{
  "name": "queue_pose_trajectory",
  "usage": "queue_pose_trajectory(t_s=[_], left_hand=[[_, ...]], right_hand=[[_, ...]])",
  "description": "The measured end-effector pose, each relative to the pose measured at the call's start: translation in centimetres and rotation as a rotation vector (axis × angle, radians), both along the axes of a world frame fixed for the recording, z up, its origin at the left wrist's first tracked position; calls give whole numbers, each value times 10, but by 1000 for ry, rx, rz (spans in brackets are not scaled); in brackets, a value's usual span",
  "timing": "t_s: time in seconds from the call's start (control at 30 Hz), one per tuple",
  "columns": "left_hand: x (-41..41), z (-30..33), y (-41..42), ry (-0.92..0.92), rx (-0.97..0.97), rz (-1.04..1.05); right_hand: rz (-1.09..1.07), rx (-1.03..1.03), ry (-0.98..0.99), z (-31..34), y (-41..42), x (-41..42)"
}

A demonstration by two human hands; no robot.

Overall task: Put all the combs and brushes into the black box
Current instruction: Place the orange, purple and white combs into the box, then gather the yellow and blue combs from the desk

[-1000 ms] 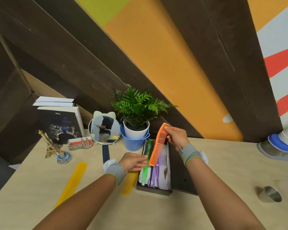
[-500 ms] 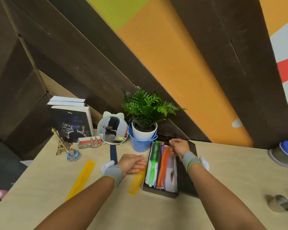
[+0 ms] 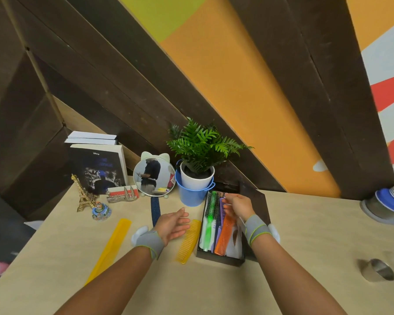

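Head view: my right hand [image 3: 236, 206] hovers over the far end of the black box [image 3: 221, 258], fingers [image 3: 228, 201] curled down onto the top of the orange comb [image 3: 224, 235], which lies lengthwise in the box beside a purple comb [image 3: 219, 228] and the green round brush [image 3: 210, 214]; whether I grip it, I cannot tell. My left hand [image 3: 173, 226] rests above the table [image 3: 305, 235], palm up, fingers loose and empty, just beside the short yellow comb [image 3: 189, 241]. The long yellow comb [image 3: 110, 244] and a dark blue brush handle [image 3: 155, 208] lie outside the box.
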State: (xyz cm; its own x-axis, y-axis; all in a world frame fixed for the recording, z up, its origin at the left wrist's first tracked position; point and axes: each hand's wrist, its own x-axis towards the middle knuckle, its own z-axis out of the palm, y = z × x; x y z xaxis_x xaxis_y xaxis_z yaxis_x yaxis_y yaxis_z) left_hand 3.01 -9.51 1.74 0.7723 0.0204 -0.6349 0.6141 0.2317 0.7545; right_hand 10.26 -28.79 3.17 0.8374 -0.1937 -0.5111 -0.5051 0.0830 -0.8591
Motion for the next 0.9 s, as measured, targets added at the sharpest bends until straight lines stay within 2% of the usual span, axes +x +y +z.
queue_pose_trajectory(t_s=[0.33,0.47,0.53,0.63,0.73,0.9], left_hand=[[-20,-15,52,20,129,81],[-25,-19,77,22,180,115],[-26,-20,84,31,198,96],[-27,-19,94,42,211,71],[-28,-17,105,44,214,45],[-30,-18,123,71,204,-52]], right_hand=[[62,42,-67,0,63,-41],[159,-44,-15,-10,91,-55],[263,-218,-15,-17,101,-62],[524,-658,-53,-28,108,-75],[700,-940,-89,-39,119,-90],[692,-1174,-9,-56,137,-105]])
